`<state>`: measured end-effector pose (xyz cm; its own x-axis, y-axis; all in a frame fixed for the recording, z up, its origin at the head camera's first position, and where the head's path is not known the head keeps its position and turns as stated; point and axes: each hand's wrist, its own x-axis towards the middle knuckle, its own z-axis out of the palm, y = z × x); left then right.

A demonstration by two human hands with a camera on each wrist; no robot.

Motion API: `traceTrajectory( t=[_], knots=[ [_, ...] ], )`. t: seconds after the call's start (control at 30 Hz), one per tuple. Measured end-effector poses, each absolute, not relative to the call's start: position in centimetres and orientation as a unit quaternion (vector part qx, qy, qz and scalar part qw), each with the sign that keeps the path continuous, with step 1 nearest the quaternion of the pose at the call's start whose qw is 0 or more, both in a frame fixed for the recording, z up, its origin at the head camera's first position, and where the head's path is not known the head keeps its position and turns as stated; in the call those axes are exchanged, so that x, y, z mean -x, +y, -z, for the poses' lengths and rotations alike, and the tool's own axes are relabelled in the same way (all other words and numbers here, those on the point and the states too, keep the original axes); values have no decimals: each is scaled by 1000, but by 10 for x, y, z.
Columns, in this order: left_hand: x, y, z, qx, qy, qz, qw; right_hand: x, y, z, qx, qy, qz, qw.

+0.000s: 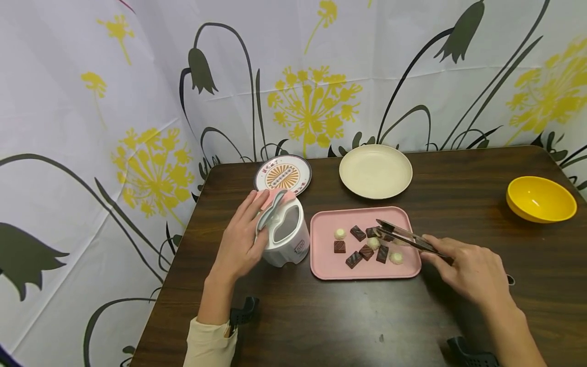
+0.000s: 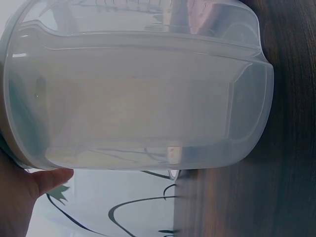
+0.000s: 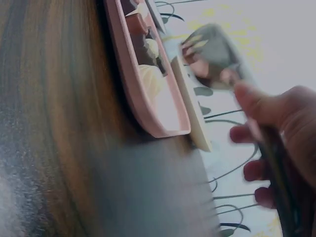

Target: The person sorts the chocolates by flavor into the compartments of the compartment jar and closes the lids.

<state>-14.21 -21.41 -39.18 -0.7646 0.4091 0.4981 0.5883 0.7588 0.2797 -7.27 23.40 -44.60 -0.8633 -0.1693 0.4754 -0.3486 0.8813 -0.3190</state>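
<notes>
My left hand (image 1: 238, 244) holds a translucent plastic storage container (image 1: 285, 251) at its top, fingers at the pink and grey lid (image 1: 271, 208), which stands tilted up. In the left wrist view the container's clear side (image 2: 138, 103) fills most of the picture, with the thumb along its edge. Metal tongs (image 1: 415, 241) are gripped in my right hand (image 1: 474, 267), their tips over the right part of a pink tray (image 1: 327, 267). Dark chocolate pieces (image 1: 354, 259) and white round ones (image 1: 396, 258) lie on the tray. Whether the tips pinch a chocolate is unclear.
Behind the container lies a patterned plate (image 1: 303, 176), and a cream plate (image 1: 376, 171) sits behind the tray. Far right stands a yellow bowl (image 1: 541, 201). A flower-printed cloth (image 1: 293, 46) hangs along the back edge of the dark wooden table (image 1: 339, 321).
</notes>
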Motion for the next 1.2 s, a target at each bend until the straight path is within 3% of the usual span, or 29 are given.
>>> traceTrajectory(
  t=[0.17,0.33,0.73,1.2],
  knots=[
    [143,-214,392,274,-913,216,211,75,227,439,-211,-891,-216,340],
    [142,-214,390,271,-915,215,206,80,208,427,-251,-855,-231,391],
    [142,-216,391,265,-918,214,203,100,143,396,-322,-824,-267,382],
    [142,-215,392,265,-920,214,194,113,97,388,-334,-848,-271,309]
  ],
)
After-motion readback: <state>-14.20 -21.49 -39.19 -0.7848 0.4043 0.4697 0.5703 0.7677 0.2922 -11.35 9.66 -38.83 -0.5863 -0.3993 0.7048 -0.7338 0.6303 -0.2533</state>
